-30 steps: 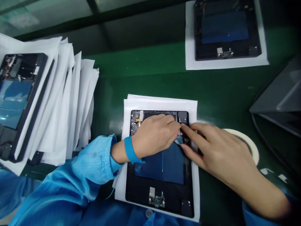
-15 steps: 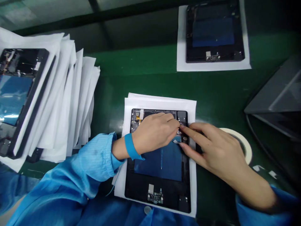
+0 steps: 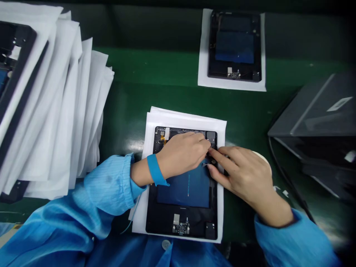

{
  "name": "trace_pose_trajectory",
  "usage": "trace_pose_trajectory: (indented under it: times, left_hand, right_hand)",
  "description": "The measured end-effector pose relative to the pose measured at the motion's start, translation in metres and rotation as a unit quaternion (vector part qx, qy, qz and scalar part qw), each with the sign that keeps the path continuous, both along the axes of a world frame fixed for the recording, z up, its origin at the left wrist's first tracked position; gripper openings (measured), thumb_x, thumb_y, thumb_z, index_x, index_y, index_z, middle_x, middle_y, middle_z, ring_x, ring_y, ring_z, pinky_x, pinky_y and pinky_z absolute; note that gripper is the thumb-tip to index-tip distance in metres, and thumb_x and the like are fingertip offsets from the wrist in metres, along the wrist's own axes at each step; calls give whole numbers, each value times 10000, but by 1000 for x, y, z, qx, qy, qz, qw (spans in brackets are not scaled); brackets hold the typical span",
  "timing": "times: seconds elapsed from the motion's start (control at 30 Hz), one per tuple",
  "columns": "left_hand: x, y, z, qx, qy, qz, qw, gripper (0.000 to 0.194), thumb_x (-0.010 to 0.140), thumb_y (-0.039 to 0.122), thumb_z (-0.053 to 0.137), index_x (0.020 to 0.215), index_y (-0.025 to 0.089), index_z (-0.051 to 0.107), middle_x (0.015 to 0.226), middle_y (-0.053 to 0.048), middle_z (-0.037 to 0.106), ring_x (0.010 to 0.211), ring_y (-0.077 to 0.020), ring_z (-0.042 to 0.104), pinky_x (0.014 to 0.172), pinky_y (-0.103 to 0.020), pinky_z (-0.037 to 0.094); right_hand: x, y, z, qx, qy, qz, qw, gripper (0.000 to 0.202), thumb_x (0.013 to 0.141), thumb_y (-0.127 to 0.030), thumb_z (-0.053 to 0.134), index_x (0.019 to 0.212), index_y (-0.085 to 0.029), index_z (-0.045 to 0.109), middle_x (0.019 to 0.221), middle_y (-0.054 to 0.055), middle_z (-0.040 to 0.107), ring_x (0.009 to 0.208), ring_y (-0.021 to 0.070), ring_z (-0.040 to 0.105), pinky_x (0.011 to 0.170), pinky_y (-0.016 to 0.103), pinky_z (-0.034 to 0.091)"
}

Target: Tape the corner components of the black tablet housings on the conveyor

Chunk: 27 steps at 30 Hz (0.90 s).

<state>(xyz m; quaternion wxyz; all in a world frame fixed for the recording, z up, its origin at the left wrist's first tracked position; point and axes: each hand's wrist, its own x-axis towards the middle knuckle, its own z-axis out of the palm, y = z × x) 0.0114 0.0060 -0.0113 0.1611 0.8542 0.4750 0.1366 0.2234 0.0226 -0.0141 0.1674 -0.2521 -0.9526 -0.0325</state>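
An opened tablet (image 3: 182, 215), with a blue battery (image 3: 178, 194) and a small circuit board (image 3: 181, 226) showing, lies on white foam sheets (image 3: 150, 118). Over its upper part, my left hand (image 3: 183, 154) is closed, wearing a blue wristband (image 3: 157, 170); its fingertips and whatever they hold are hidden. My right hand (image 3: 241, 172) reaches in from the right edge, index finger touching near the left fingertips. Its thumb is held apart, beside a small pale tab (image 3: 205, 164) at the battery's top right corner.
On the left leans a stack of white foam sleeves (image 3: 63, 111) with tablets between them. Another opened tablet (image 3: 235, 68) lies at the back. A tape roll (image 3: 263, 157) is mostly behind my right hand. At right stand a grey box-like object (image 3: 314, 111) and a black cable (image 3: 280, 167).
The camera view has shifted, so the surroundings appear moved. Both hands keep nearly the same place on the tablet; my right hand now hides more of the tape roll.
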Motion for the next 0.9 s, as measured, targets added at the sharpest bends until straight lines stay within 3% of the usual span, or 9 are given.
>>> trace_pose_trajectory:
  times: [0.13,0.27,0.37,0.67,0.9]
  left_hand:
    - [0,-1,-2,8,-1,1,1000,153,996,185,543,885,143,640,867,-50,637,865,-206,638,761,-317,498]
    - [0,-1,-4,32,-3,3,999,149,994,180,540,893,144,644,848,-45,632,842,-202,635,756,-313,502]
    - [-1,0,-5,48,-9,1,999,160,990,175,536,876,143,644,821,-43,623,825,-204,633,755,-317,510]
    - [0,1,-2,42,-7,2,999,157,991,173,531,869,150,627,816,-41,610,825,-202,635,750,-314,521]
    - [-1,2,-1,57,-16,0,998,173,990,163,523,853,155,628,791,-33,604,782,-197,616,733,-315,515]
  right_hand:
    - [1,1,6,-83,50,-12,995,204,950,-247,613,1102,-125,676,973,71,702,763,143,645,614,270,469]
    - [-4,9,3,23,115,-94,989,206,865,-165,714,1059,-112,675,892,66,724,704,131,658,560,250,443]
    - [-11,16,-3,70,96,-120,986,217,867,-152,710,1078,-117,671,874,54,732,651,121,645,514,262,409]
    - [-9,15,2,-56,66,-76,993,94,918,-161,658,1008,-169,686,966,31,729,806,136,686,612,253,481]
    - [-15,7,1,59,87,-99,989,168,857,-135,725,1016,-167,683,843,1,726,678,99,637,559,246,421]
